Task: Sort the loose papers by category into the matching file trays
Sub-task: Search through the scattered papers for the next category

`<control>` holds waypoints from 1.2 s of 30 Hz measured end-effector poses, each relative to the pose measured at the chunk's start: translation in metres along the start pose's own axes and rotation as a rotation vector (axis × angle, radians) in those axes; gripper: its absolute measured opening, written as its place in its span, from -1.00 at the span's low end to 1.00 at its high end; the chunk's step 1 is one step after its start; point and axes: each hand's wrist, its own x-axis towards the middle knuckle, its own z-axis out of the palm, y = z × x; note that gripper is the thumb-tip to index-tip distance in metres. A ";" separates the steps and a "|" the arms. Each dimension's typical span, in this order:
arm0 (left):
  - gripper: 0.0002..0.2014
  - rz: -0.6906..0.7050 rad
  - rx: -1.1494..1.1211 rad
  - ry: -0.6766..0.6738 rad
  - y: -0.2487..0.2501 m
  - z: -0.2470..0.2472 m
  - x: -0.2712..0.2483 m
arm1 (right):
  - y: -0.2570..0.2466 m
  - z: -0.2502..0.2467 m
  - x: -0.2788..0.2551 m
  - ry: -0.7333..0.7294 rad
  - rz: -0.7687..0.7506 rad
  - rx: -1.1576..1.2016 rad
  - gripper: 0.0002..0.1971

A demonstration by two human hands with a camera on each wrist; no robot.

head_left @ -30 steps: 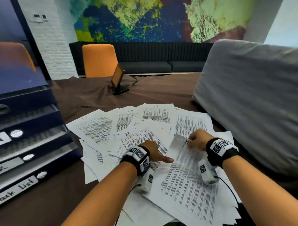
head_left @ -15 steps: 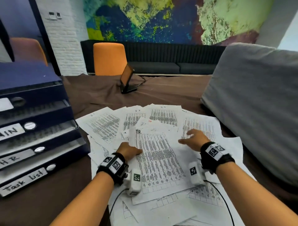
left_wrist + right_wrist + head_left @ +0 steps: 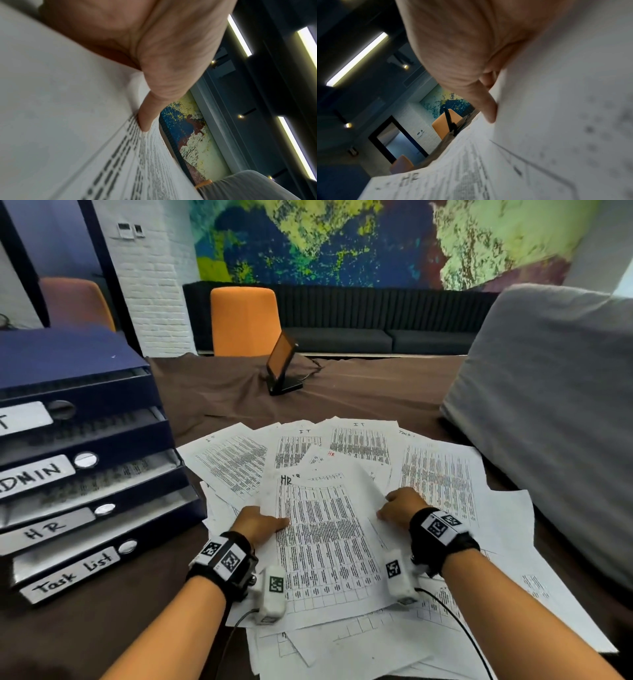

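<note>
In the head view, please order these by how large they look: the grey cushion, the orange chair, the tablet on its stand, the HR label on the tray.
1. grey cushion, though it is nearer the camera
2. orange chair
3. HR label and tablet: they look similar, so no ranking.

HR sheet (image 3: 325, 529) atop loose papers (image 3: 445, 474), beside trays (image 3: 85, 474)

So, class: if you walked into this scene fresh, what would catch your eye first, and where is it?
First, the HR sheet at the centre, gripped at its side edges by the left hand and right hand, above the spread of loose papers. Next, the labelled file trays stacked at the left, and the colourful mural on the far wall.
</note>
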 end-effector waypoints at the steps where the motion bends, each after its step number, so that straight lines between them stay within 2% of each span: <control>1: -0.72 0.005 -0.024 -0.001 -0.001 0.000 0.000 | 0.001 0.000 -0.003 -0.021 -0.012 0.024 -0.79; 4: -0.74 0.023 -0.100 -0.028 0.001 -0.003 -0.002 | 0.012 0.001 -0.011 -0.033 -0.053 0.156 -0.81; 10: -0.79 0.075 -0.298 -0.011 0.010 -0.010 -0.004 | 0.041 0.010 -0.046 -0.041 -0.051 0.584 -0.84; 12: -0.83 0.083 -0.334 -0.046 0.011 -0.006 -0.011 | 0.049 0.013 -0.059 -0.109 -0.064 0.739 -0.83; 14: -0.75 0.077 -0.355 -0.094 0.009 -0.004 -0.015 | 0.050 0.014 -0.070 -0.192 -0.076 0.816 -0.83; 16: -0.68 0.086 -0.343 -0.118 0.006 -0.002 -0.015 | 0.050 0.016 -0.073 -0.205 -0.090 0.829 -0.84; 20: -0.76 0.099 -0.279 -0.017 -0.006 -0.009 -0.015 | 0.040 0.023 -0.070 -0.157 -0.109 0.851 -0.76; 21: -0.76 0.092 -0.288 0.004 -0.009 -0.013 -0.016 | 0.036 0.027 -0.068 -0.134 -0.126 0.795 -0.74; 27: -0.77 0.057 -0.324 0.072 -0.034 -0.048 -0.014 | -0.001 0.055 -0.060 -0.100 -0.370 0.328 -0.92; 30: -0.79 0.075 -0.317 0.105 -0.042 -0.063 -0.019 | -0.017 0.066 -0.056 -0.074 -0.410 0.364 -0.75; 33: -0.79 0.080 -0.348 0.124 -0.048 -0.072 -0.022 | -0.026 0.072 -0.051 -0.051 -0.366 0.479 -0.63; 36: -0.73 0.093 -0.300 0.115 -0.053 -0.076 -0.022 | -0.027 0.073 -0.050 -0.039 -0.307 0.527 -0.79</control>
